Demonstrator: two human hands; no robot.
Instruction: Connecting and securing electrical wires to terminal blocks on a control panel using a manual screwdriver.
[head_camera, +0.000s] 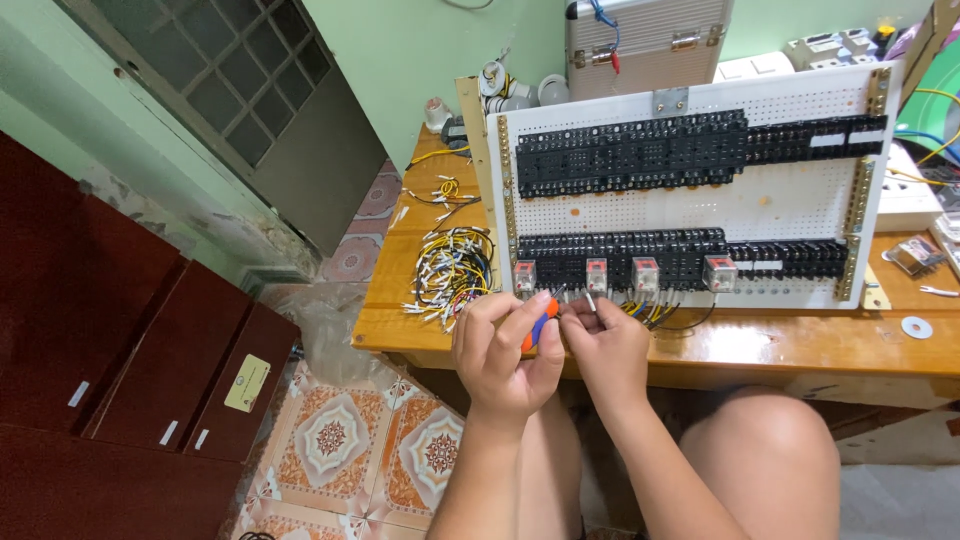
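Head view, looking down over bare knees at a wooden table (760, 345).

Left hand (503, 352): raised at the table's near edge, fingers curled tight around a screwdriver with orange-and-blue handle (541, 327); handle mostly buried in the fist, only a short stretch showing between thumb and fingers.

Right hand (607, 345): just beside the left, knuckles nearly touching it. Fingertips pinched narrow on a thin wire end with a pale sleeve (590, 301), tip pointing up toward the board. Possibly a second strand in the pinch; too small to tell.

Both hands directly below the lower row of a white perforated panel (700, 205), standing upright, leaning slightly back on the table. Two rows of black terminal sockets (630, 152) across it. Four clear relays (646, 274) seated in the lower row. Brass-coloured strips down both panel edges.

Short coloured wires (650, 312) hanging under the relays, just right of the right hand.

Left of panel: loose bundle of cut wires with white ends (450, 268) on the tabletop.

Far right: flat washer (916, 327) on the table. Behind panel: metal case (645, 40).

Floor: patterned tiles (335, 440); dark red cabinets (120, 340) at left.
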